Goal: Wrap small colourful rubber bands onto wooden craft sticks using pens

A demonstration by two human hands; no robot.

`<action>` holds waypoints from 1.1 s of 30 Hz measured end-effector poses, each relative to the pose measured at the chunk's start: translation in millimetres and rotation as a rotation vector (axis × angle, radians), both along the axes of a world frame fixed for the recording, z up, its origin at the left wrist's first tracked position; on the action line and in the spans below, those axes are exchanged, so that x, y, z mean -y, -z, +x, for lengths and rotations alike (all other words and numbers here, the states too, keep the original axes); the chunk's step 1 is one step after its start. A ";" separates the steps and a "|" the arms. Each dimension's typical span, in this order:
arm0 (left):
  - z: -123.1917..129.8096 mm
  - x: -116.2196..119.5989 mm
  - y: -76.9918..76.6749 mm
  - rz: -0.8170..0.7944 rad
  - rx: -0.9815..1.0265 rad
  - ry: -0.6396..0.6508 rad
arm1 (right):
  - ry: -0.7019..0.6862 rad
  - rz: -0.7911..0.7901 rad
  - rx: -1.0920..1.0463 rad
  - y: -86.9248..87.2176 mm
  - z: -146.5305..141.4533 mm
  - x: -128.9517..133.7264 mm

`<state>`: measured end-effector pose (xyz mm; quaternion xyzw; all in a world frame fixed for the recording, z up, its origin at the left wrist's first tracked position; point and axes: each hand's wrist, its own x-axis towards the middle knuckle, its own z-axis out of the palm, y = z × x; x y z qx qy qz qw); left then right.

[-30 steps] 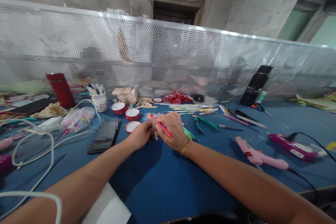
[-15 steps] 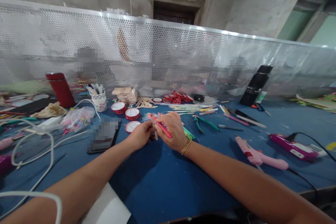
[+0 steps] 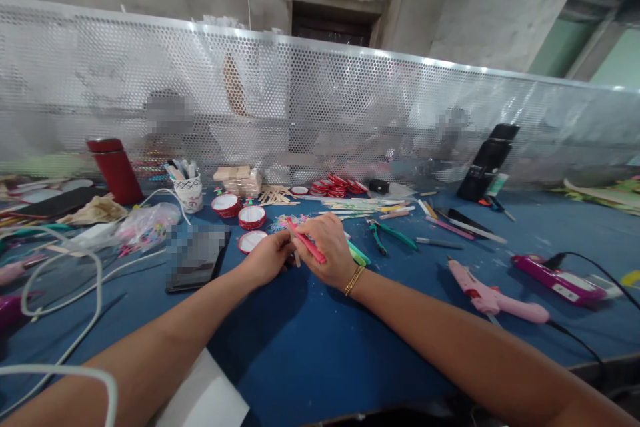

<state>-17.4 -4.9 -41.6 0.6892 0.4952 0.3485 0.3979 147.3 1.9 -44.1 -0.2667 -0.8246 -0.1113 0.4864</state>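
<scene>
Near the middle of the blue table, my right hand [image 3: 330, 250] is closed round a red-pink marker [image 3: 311, 247] that slants up and left. My left hand [image 3: 267, 257] pinches a thin wooden stick [image 3: 297, 258], whose lower end shows between the two hands. The marker's upper tip is beside the stick; whether they touch is unclear. Small coloured pieces [image 3: 285, 221] lie just behind the hands. Round red-rimmed white discs [image 3: 251, 216] stand to the left of them. Green-handled pliers [image 3: 393, 233] lie to the right of my right hand.
A tablet [image 3: 199, 259] lies left of my left arm. A pink glue gun [image 3: 495, 297] and a purple power strip [image 3: 560, 280] are at the right. Two bottles, red [image 3: 116, 172] and black [image 3: 487, 163], stand before a perforated metal screen [image 3: 325, 107]. White cables loop at the left.
The marker in my right hand has tilted and shifted slightly left, with small finger movement. My left hand has stayed nearly still with the stick.
</scene>
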 end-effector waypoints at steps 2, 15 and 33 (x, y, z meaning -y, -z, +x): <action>-0.1 -0.1 0.1 -0.006 0.003 -0.003 | -0.003 0.000 0.005 0.0 0.1 0.0; 0.0 0.2 -0.8 0.001 -0.008 -0.004 | 0.003 -0.005 0.021 0.7 0.4 -0.4; -0.8 -0.7 0.2 0.007 0.000 -0.002 | 0.029 0.014 -0.010 -0.4 0.5 -0.5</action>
